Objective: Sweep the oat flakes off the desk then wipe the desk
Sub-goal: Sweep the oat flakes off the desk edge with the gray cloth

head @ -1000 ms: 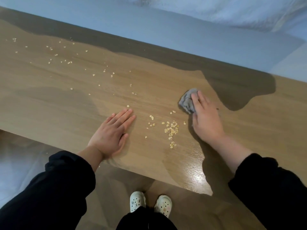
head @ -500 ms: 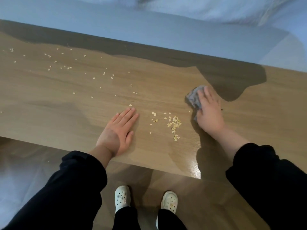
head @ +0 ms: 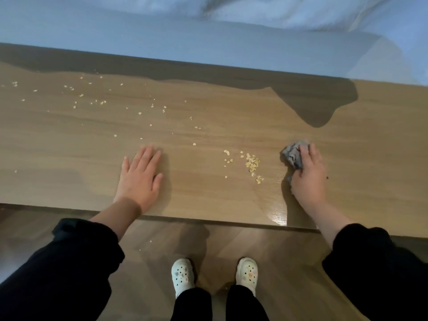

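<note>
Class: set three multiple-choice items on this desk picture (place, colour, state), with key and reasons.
1. Where does the oat heap lie?
A) in a bowl
B) between the left hand and right hand
C) in a dustpan

2. What colour is the cloth?
A) grey
B) red
C) yellow

3. The left hand is:
A) a fist
B) gripping the cloth
C) flat on the desk

Key:
1 B, the heap sits on the wood with a hand on either side.
2 A, the crumpled cloth is grey.
3 C, its fingers are straight, palm down.

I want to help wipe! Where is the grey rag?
In the head view the grey rag lies on the desk at right, bunched under the right hand, just right of the small oat pile.
</note>
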`<state>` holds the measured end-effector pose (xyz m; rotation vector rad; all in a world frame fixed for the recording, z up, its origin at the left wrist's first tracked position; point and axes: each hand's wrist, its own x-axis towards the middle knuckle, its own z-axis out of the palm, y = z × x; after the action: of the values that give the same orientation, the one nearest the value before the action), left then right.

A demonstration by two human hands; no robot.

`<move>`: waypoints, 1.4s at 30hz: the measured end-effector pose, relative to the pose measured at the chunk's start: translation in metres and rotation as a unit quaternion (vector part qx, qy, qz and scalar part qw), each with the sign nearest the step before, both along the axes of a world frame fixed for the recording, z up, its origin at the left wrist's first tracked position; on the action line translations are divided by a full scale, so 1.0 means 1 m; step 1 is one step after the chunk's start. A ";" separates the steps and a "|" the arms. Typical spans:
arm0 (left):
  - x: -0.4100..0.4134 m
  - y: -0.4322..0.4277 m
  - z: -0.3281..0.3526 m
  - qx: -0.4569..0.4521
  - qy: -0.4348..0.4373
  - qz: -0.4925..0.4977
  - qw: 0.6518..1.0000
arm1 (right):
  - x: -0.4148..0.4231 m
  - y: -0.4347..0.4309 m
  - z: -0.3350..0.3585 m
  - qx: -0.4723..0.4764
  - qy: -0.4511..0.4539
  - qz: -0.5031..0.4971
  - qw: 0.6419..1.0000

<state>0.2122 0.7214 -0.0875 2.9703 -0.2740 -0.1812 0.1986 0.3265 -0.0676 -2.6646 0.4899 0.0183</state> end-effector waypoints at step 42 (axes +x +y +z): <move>0.000 0.035 -0.008 -0.009 0.002 0.033 0.999 | -0.063 0.155 -0.006 -0.082 0.020 -0.096 0.992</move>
<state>0.2126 0.7561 -0.0955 2.9553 -0.1756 -0.1762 0.1358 0.4813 -0.0736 -2.7677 0.7912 -0.0262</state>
